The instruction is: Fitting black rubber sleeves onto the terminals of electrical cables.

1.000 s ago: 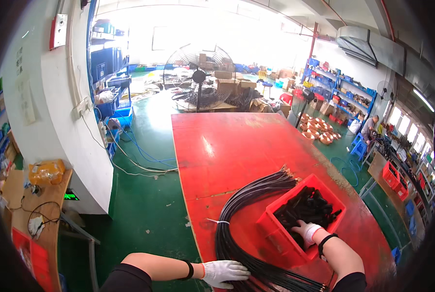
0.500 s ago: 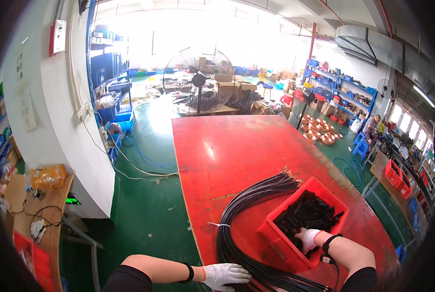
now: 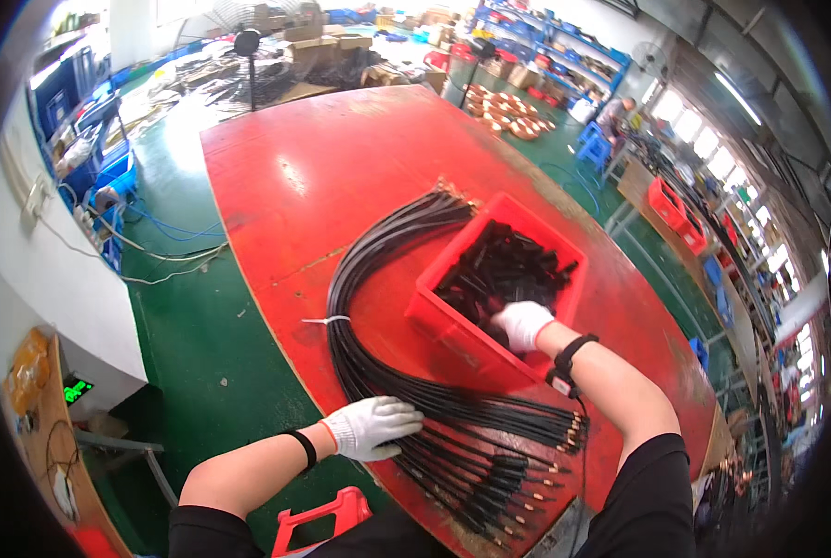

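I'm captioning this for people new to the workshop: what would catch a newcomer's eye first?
Probably the red table filling the middle, with a curved bundle of black cables sweeping across its near half. Right of the bend stands a red bin of black pieces, with the gloved right hand in it; the gloved left hand lies on the bundle.

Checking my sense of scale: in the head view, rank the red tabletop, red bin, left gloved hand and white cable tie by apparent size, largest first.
1. Red tabletop
2. Red bin
3. Left gloved hand
4. White cable tie
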A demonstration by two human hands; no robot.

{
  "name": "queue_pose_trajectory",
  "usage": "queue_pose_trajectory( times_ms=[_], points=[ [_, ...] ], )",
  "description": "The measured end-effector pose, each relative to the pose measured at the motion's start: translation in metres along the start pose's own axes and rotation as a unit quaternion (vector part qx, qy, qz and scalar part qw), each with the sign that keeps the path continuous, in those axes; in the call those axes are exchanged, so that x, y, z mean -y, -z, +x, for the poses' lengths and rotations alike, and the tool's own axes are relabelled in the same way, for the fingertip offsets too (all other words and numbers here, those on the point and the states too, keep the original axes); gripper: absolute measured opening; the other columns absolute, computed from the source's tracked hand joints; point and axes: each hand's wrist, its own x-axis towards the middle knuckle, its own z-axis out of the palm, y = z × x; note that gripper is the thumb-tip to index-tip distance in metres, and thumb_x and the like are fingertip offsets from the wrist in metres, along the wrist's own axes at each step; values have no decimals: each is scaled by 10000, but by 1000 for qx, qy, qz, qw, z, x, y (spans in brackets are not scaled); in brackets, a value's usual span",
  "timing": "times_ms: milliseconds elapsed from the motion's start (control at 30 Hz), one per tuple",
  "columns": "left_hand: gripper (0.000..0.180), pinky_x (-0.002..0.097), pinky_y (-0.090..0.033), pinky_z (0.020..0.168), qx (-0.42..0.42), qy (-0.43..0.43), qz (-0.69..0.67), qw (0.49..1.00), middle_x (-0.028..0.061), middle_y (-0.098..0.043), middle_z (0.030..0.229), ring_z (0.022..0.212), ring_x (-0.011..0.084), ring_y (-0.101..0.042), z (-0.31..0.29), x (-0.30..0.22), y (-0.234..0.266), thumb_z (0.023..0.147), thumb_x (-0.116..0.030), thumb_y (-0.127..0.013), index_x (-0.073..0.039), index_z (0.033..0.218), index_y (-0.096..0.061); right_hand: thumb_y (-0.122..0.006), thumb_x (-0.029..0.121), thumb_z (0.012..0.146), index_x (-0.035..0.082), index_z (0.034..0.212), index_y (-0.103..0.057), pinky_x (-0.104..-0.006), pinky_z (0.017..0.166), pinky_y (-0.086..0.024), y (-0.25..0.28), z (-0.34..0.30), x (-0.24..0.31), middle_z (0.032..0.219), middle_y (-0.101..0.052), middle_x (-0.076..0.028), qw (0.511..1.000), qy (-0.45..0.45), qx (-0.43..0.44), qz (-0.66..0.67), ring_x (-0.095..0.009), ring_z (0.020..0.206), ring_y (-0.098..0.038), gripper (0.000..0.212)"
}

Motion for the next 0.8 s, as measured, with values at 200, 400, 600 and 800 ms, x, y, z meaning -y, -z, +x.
queue_pose_trajectory(
  times_ms=[200, 400, 600, 800],
  points=[
    [601, 490, -500, 1112, 5, -6, 22, 1000, 145, -643, 1442, 1334, 342, -603, 3, -12, 1, 835, -258, -769, -43, 1381, -642, -847, 212, 731, 99, 974, -706, -447, 795, -579, 30, -70, -10, 889, -740, -160, 941, -72, -238, 231, -378, 849, -717, 302],
    [558, 507, -500, 1111, -3, 1, 52, 999, 169, -664, 1386, 1302, 366, -619, -1, -22, -2, 806, -240, -753, -42, 1321, -667, -699, 65, 884, 79, 987, -681, -324, 644, -560, 44, -170, 57, 863, -701, -36, 584, -90, -407, 697, -157, 730, -690, 106],
    [488, 518, -508, 1061, -6, -2, 61, 998, 195, -681, 1305, 1238, 414, -629, 20, -27, 10, 767, -177, -735, -24, 1225, -671, -707, 85, 924, 145, 1163, -622, -350, 587, -611, -50, -294, 184, 1248, -641, -174, 265, 122, -429, 855, -332, 944, -734, 260],
    [511, 497, -474, 1141, -135, 88, 3, 987, 213, -690, 1328, 1288, 406, -627, 7, -94, -58, 809, -170, -749, -6, 1289, -682, -747, 76, 873, 150, 1207, -601, -346, 549, -579, -138, -346, 343, 1275, -647, -203, 127, 46, -405, 904, -352, 967, -752, 371]
  ],
)
